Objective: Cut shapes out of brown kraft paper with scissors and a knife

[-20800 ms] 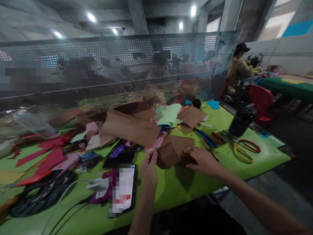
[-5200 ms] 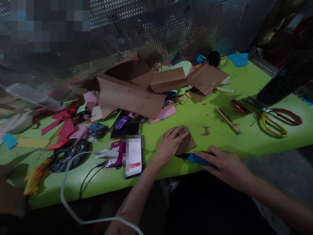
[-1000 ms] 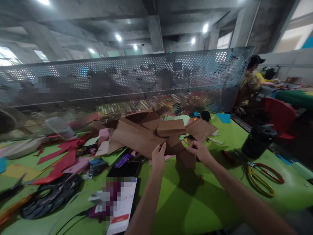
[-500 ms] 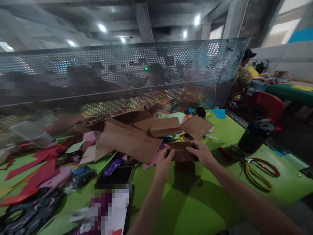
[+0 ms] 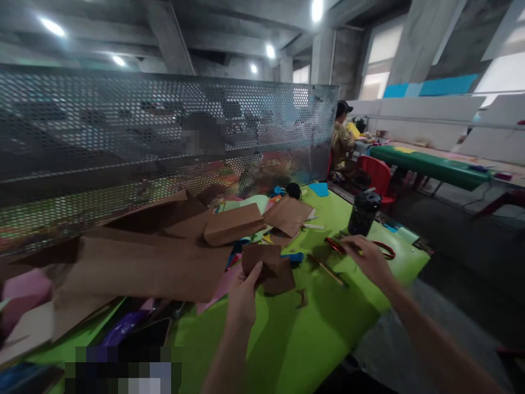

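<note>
Between the thumb and fingers of my left hand (image 5: 243,293) is a small piece of brown paper (image 5: 261,256), held up above the table. A second brown paper piece (image 5: 282,278) lies just behind and below it. My right hand (image 5: 367,256) has reached over a pair of scissors (image 5: 388,250), its fingers curled in at their pivot. One red handle loop shows past the knuckles; my hand hides most of the rest. Left of my fingertips lies a red-handled tool (image 5: 334,245), and nearer me a thin pencil-like stick (image 5: 330,272).
Large folded brown paper (image 5: 151,265) and a brown paper block (image 5: 233,223) cover the left and back of the green table (image 5: 283,339). A black canister (image 5: 364,212) stands at the right edge. A perforated metal screen (image 5: 164,126) runs behind. A person (image 5: 342,139) sits beyond.
My right hand has let go of the brown paper and moved right to the scissors. My left hand still holds the paper. The view has turned to the right.
</note>
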`<act>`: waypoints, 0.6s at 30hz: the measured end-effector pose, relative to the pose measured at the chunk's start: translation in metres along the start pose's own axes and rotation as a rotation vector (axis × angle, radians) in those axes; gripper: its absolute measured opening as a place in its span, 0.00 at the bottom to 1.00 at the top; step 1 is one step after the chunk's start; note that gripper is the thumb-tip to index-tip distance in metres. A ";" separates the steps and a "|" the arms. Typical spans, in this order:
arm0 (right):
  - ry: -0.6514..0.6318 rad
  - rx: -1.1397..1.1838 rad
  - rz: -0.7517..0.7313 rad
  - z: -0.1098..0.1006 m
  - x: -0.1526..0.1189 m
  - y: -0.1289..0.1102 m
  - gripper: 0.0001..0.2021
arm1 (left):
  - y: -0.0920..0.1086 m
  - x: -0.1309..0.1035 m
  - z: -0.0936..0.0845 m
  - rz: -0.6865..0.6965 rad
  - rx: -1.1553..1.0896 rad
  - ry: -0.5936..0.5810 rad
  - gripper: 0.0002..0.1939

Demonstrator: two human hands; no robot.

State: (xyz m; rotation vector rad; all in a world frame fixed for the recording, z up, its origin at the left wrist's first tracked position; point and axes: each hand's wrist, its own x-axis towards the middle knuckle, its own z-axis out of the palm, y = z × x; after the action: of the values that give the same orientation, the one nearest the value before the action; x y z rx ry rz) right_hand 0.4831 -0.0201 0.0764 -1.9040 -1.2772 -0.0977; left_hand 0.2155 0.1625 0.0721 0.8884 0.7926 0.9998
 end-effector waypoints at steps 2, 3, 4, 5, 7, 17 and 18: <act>-0.002 -0.263 0.081 -0.028 -0.016 0.035 0.14 | 0.001 -0.001 0.002 0.011 0.017 -0.012 0.25; -0.075 -0.329 0.079 -0.036 -0.021 0.048 0.17 | 0.000 -0.002 0.004 0.020 0.020 -0.018 0.25; -0.135 -0.371 0.077 -0.042 -0.026 0.059 0.21 | 0.000 -0.003 0.004 0.029 0.021 -0.024 0.25; -0.185 -0.400 0.073 -0.044 -0.028 0.066 0.25 | -0.001 -0.004 0.005 0.039 0.022 -0.031 0.25; -0.247 -0.436 0.077 -0.045 -0.028 0.071 0.30 | -0.001 -0.005 0.005 0.058 0.024 -0.040 0.25; -0.306 -0.570 0.176 -0.046 -0.009 0.071 0.26 | 0.008 -0.014 0.003 -0.048 -0.124 -0.084 0.29; -0.285 -0.541 0.189 -0.047 -0.010 0.072 0.25 | 0.008 -0.013 0.002 -0.061 -0.147 -0.078 0.29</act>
State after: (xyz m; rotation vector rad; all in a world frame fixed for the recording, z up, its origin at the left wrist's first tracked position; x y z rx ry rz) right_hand 0.5529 -0.0693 0.0611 -2.5690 -1.3389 -0.0804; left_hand 0.2101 0.1516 0.0819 0.7674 0.6672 0.9513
